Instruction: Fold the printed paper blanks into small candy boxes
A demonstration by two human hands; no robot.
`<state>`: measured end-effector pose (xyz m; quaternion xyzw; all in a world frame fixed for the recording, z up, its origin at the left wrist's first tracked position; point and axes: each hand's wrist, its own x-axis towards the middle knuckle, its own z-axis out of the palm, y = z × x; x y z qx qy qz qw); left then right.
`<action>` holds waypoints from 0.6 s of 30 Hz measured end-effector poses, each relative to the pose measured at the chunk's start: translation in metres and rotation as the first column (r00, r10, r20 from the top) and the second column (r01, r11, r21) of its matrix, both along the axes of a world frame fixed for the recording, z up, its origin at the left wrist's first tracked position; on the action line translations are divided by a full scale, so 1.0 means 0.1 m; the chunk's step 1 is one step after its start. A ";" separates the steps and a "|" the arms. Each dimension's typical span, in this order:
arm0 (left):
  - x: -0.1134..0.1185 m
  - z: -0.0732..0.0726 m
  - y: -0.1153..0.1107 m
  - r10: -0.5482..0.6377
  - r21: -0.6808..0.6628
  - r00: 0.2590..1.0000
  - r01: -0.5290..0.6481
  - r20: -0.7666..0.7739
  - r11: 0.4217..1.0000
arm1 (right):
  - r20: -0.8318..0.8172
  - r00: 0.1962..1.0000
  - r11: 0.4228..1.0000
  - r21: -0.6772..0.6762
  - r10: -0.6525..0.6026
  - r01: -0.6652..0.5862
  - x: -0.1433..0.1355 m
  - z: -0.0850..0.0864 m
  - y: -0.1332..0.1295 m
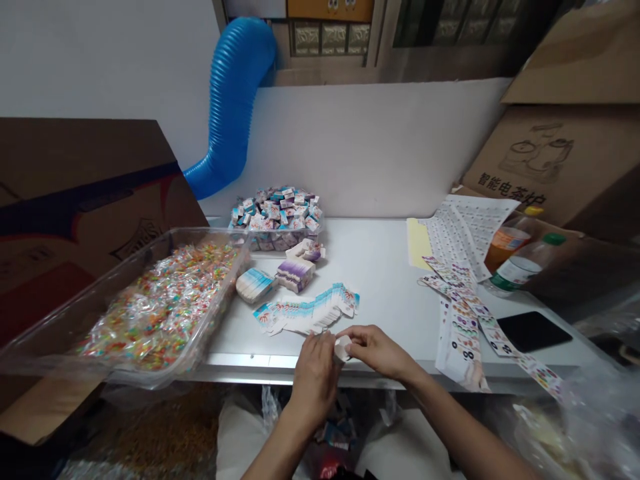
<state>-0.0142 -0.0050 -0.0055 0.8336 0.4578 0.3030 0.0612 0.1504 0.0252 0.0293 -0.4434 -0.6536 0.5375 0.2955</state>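
Close to the table's front edge, a small white cardboard box [343, 348] with an open end is held between both hands. My left hand [315, 367] is closed around its left side, fingers bent. From the right, my right hand [376, 350] pinches its edge between thumb and fingers. Just beyond them lies a fanned row of flat blue-and-white box blanks [313, 310]. Behind that sit a stack of blue-striped blanks [255, 285], a stack of purple ones [295, 275] and a few loose purple-and-white pieces [306, 251].
On the left, a clear plastic tray [220, 330] holds many small wrapped colourful pieces. A heap of finished small boxes [280, 213] fills a clear container behind. To the right are sticker strips [465, 340], a black phone [534, 331], bottles [520, 267] and a large carton [550, 160].
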 end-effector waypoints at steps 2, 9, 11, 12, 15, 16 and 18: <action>-0.01 -0.06 0.01 0.009 0.009 1.000 -0.009 0.008 1.000 | 0.060 0.997 0.997 0.062 -0.049 0.046 -0.02 -0.03 0.00; -0.03 -0.13 -0.07 -0.140 -0.061 0.979 0.150 0.147 0.987 | 0.143 0.981 0.979 0.170 -0.133 0.108 -0.02 -0.03 0.00; -0.02 -0.09 -0.10 -0.133 -0.094 0.963 0.159 0.233 0.983 | 0.116 0.983 0.980 0.155 -0.143 0.124 -0.01 0.00 -0.03; -0.01 -0.07 -0.11 -0.112 -0.106 0.954 0.146 0.278 0.984 | 0.081 0.987 0.982 0.136 -0.141 0.129 -0.01 0.01 -0.06; 0.02 -0.03 -0.12 -0.006 -0.136 0.914 0.066 0.405 0.988 | -0.129 0.985 0.992 0.025 -0.117 0.121 -0.04 0.00 -0.17; 0.03 -0.03 -0.11 0.027 -0.145 0.900 0.040 0.435 0.989 | -0.218 0.968 0.992 -0.023 -0.124 0.122 -0.06 -0.03 -0.21; 0.05 -0.05 -0.11 0.061 -0.150 0.882 0.011 0.467 0.989 | -0.369 0.912 0.981 -0.135 -0.178 0.137 -0.12 -0.11 -0.29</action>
